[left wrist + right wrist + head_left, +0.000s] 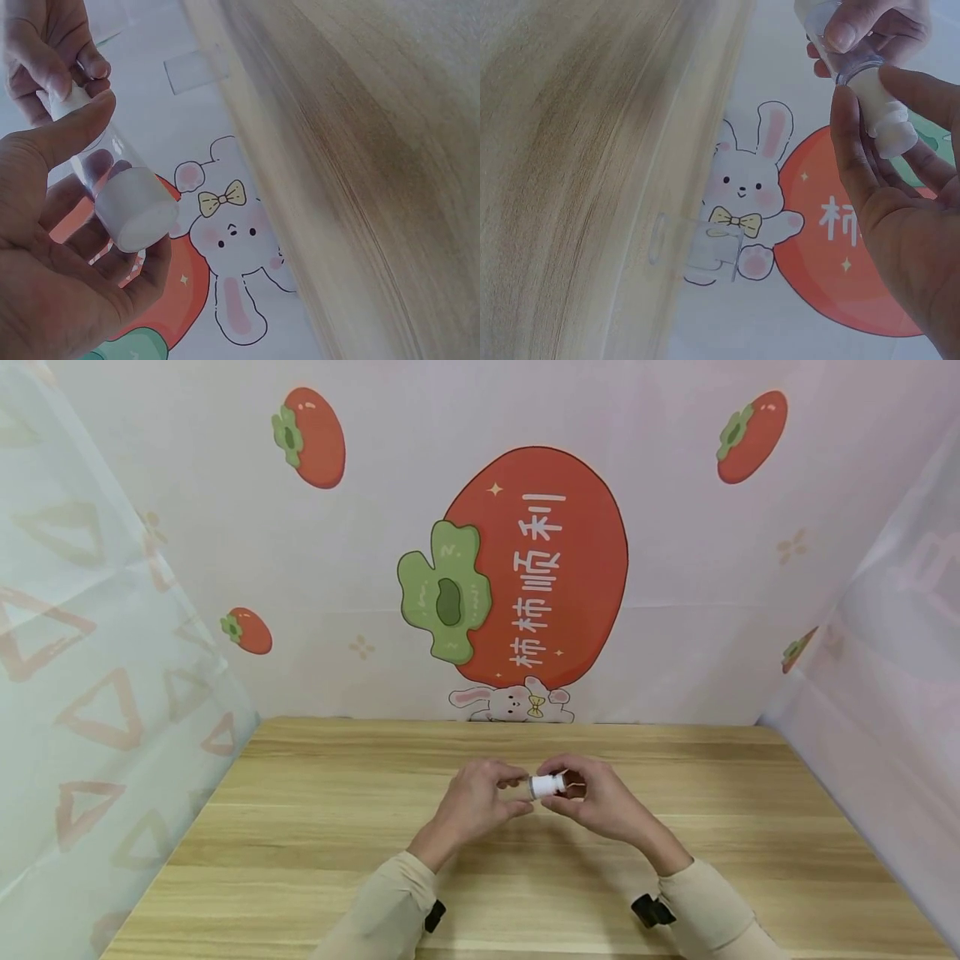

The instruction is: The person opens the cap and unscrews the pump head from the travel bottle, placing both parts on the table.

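Note:
Both hands hold a small spray bottle (pixel 547 786) above the table. It has a clear middle, a white base (pixel 137 210) and a white neck with a nozzle (pixel 895 135). My left hand (pixel 477 799) grips the base end, its thumb laid across the clear part and its fingers curled beneath. From the other side my right hand (pixel 602 799) pinches the white neck between thumb and fingers. The bottle lies tilted, nearly sideways, between the hands. In the right wrist view the nozzle points toward the right palm.
A clear cap-like cylinder (pixel 697 247) appears upright near the table's back edge in both wrist views; I cannot make it out in the head view. The wooden table (pixel 300 860) meets a printed backdrop (pixel 675 635) behind, with cloth sides left and right.

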A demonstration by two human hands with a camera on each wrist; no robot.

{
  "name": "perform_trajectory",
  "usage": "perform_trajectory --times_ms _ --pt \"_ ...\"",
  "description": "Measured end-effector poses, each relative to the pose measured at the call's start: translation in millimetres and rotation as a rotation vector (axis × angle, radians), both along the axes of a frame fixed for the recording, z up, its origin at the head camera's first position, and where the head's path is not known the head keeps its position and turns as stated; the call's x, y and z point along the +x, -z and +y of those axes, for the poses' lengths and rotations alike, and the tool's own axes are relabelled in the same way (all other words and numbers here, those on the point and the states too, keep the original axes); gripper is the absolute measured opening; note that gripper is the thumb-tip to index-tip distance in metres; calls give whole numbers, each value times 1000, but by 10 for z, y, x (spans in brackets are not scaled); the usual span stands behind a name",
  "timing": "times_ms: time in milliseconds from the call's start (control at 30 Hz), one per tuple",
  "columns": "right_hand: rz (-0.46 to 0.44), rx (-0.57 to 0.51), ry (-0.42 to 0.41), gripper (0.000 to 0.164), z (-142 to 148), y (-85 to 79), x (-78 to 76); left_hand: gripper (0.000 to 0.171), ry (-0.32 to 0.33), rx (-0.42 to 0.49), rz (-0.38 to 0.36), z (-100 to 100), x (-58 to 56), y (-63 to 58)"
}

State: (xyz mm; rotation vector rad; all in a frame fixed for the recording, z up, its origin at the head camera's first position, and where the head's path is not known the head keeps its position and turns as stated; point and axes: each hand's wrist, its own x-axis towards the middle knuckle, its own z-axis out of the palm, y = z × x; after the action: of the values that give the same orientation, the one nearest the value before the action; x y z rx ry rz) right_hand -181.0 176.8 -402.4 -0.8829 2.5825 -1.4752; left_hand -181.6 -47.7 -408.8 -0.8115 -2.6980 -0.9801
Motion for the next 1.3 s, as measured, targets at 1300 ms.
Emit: perform_trajectory --times_ms 1300 --pt "-75 -62 -3 33 1 -16 6 36 -68 -3 62 11 30 -14"
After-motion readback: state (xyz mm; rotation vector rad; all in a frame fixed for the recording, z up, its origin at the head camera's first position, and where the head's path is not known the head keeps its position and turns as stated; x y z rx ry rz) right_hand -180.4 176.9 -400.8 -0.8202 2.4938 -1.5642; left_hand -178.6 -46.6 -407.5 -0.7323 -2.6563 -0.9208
